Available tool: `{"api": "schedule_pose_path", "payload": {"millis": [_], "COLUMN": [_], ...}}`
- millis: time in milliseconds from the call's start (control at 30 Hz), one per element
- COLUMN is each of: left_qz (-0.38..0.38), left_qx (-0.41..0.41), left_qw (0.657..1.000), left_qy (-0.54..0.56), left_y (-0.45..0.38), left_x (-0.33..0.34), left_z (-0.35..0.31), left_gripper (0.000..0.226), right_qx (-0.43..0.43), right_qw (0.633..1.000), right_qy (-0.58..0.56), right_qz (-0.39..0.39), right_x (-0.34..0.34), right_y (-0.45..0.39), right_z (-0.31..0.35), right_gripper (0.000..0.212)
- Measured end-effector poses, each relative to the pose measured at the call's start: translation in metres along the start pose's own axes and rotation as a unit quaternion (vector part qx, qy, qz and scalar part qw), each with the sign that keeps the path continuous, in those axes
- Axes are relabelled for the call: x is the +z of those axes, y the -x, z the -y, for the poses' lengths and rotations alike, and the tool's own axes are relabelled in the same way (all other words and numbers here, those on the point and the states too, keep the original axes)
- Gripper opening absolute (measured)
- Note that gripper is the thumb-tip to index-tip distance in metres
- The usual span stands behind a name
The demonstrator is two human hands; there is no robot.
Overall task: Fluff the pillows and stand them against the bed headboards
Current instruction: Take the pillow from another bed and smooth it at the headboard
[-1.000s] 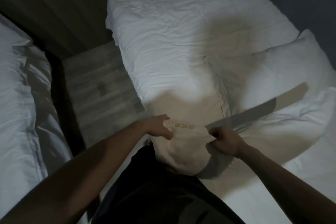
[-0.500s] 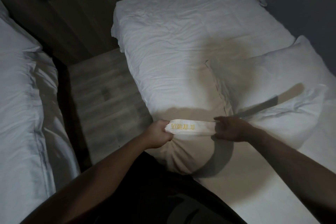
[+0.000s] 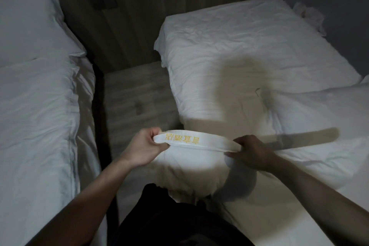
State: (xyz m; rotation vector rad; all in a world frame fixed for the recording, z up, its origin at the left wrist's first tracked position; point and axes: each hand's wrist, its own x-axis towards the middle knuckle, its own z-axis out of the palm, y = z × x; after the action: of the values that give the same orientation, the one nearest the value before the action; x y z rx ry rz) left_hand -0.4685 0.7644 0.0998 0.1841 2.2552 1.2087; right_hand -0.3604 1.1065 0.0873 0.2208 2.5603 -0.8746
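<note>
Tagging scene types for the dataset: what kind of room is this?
Probably a hotel twin room: two single beds, left bed and right bed, all-white linen, a wood-panelled headboard wall, and yellow embroidered lettering on the held pillow.

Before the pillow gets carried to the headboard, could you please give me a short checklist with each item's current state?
1. Left hand gripping the pillow: ok.
2. Right hand gripping its embroidered edge: ok.
3. Pillow lifted off the right bed: ok.
4. Head of the right bed free for the pillow: ok.
5. Pillow evenly fluffed: cannot tell.
</note>
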Motion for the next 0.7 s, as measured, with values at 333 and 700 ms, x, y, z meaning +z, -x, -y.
{"api": "schedule_pose_path", "payload": {"millis": [333, 700], "left_qz": [-0.029, -0.202], "left_qx": [0.087, 0.132], "left_qw": [0.988, 0.963], "left_qy": [-0.126, -0.123], "left_y": [-0.037, -0.111], "left_x": [-0.166, -0.249], "left_z": [0.031, -0.026], "left_gripper": [0.025, 0.028], "right_qx": [-0.060, -0.058], "right_qw": [0.997, 0.996], "right_qy": [-0.045, -0.063], "right_qz": [0.001, -0.005], "right_x": [0.028, -0.021], "right_y": [-0.106, -0.190], "right_z": [0.128, 0.214], "right_gripper": [0.041, 0.032]}}
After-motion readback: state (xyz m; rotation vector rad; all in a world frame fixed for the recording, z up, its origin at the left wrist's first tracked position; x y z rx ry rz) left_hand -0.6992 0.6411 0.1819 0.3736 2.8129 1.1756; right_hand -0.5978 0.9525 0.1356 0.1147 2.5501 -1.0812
